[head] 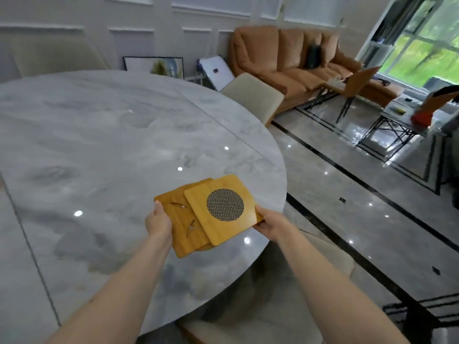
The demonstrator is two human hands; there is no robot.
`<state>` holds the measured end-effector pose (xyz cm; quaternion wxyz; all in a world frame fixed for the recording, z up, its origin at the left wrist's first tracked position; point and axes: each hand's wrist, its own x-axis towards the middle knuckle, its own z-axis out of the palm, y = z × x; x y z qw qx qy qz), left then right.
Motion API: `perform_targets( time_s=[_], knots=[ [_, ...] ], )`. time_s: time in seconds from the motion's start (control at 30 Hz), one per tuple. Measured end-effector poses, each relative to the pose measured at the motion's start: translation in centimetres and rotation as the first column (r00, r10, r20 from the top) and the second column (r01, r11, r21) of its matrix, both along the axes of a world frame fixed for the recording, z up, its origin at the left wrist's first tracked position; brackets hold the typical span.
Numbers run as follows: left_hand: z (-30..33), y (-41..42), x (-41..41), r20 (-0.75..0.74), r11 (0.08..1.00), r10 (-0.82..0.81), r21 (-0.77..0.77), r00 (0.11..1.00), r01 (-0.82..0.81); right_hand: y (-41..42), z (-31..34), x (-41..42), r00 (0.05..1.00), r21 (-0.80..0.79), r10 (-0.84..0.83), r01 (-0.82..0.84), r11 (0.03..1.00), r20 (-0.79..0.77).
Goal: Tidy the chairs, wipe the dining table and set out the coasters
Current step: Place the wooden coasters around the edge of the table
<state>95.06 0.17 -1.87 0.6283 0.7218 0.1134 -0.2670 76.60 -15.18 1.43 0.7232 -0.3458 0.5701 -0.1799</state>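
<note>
Above the near edge of the round grey marble dining table point(99, 145), the left hand point(159, 223) and right hand point(269, 223) pinch a loosely fanned stack of square bamboo coasters point(198, 219), whose top mesh-centred coaster point(224, 207) could slide off if tilted.

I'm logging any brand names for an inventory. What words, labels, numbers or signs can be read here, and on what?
None can be read.
Top coaster: woven mesh disc, no lettering.
Lower coaster: cut-out shapes, no text.
White board by the sofa: a small dark mark, too blurred to read.
</note>
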Motion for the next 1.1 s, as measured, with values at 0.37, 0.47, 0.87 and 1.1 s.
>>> perform_targets(
  time_s=[0.37,0.47,0.87,1.1],
  knots=[
    [-2.0,6.8,-5.6,-0.016,0.871,0.485,0.096,0.874,-0.482,-3.2,-3.3,-2.0,0.993,-0.003,0.119,-0.119,0.993,0.0],
    [-1.5,8.3,-6.7,-0.022,0.844,0.528,0.127,0.849,-0.521,-2.9,-4.4,-2.2,0.993,0.008,0.112,-0.112,0.994,-0.019],
    [-1.8,9.7,-7.6,0.009,0.813,0.574,0.111,0.819,-0.571,-0.4,-7.2,-0.7,0.979,0.042,0.18,-0.177,0.983,-0.092],
    [-2.8,9.2,-6.7,0.002,0.834,0.548,0.079,0.837,-0.546,-0.1,-8.5,-0.2,0.956,0.036,0.224,-0.221,0.975,-0.187]
  ],
)
